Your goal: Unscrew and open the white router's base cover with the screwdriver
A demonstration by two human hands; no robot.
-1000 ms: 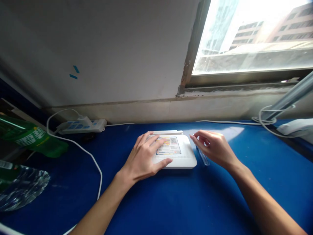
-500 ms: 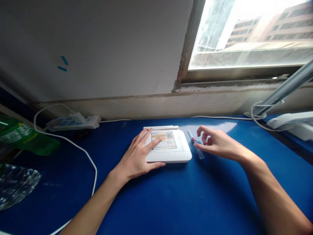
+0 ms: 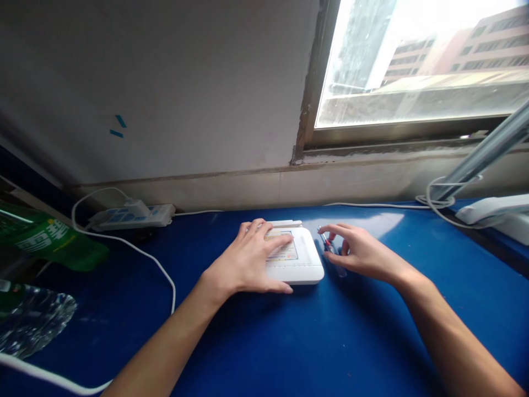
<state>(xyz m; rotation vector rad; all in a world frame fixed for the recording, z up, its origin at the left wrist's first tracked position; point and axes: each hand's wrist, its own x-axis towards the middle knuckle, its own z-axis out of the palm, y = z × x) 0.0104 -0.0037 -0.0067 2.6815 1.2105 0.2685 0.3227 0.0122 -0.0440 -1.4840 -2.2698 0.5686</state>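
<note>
A white wireless router (image 3: 308, 256) lies label side up on the blue tabletop, its antenna (image 3: 285, 224) along the far edge. My left hand (image 3: 248, 256) is closed over the router's left part, with fingers across the top to the back and the thumb along the front edge. Just right of the router lies a small screwdriver (image 3: 329, 247) with a metal shaft, a red collar and a clear handle. My right hand (image 3: 355, 248) is open beside it, thumb and fingers apart around the screwdriver; whether they touch it is unclear.
A power strip (image 3: 163, 215) with a plugged-in white adapter sits back left, its white cable (image 3: 144, 255) running forward. Green and clear plastic bottles (image 3: 61, 242) lie at far left. On the right stand a metal pole (image 3: 475, 157) and a white base (image 3: 491, 209).
My left hand has slid right over the router, covering more of its label. My right hand has moved slightly left, its fingers nearer the screwdriver. The view has tilted slightly.
</note>
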